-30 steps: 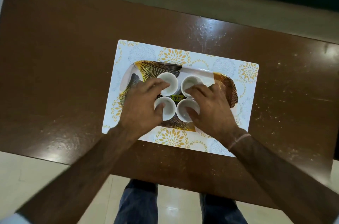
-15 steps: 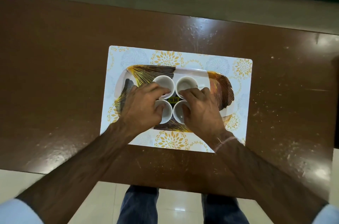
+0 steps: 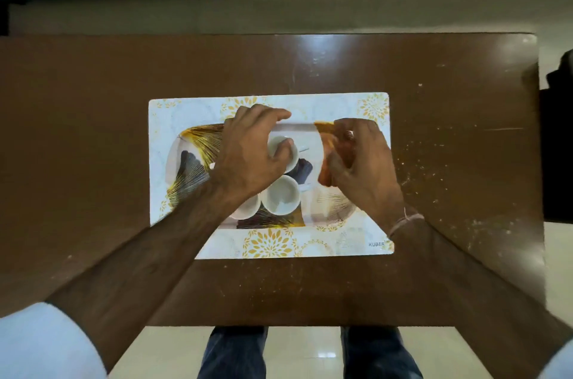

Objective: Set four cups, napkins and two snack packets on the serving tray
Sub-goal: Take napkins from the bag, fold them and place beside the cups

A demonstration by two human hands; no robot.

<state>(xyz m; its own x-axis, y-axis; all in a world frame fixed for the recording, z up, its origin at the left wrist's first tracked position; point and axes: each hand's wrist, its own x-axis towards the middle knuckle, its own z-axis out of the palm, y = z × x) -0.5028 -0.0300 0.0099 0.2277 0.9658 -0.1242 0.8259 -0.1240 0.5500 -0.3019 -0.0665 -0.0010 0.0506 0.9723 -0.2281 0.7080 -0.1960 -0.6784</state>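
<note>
- The table (image 3: 93, 130) — dark brown, glossy wood, scuffed and speckled with pale marks toward its right edge.
- A placemat (image 3: 341, 242) — white with gold flower prints — lies flat near the table's middle, closer to the near edge; the serving tray (image 3: 192, 143) rests on it.

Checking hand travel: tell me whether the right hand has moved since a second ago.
Yes. The right hand shifted off the cups toward the serving tray's right end.

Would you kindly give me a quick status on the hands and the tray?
Left hand curled over the far cup. Right hand on the right end of the tray; grip unclear. Three cups visible. No napkins or packets in view.
</note>
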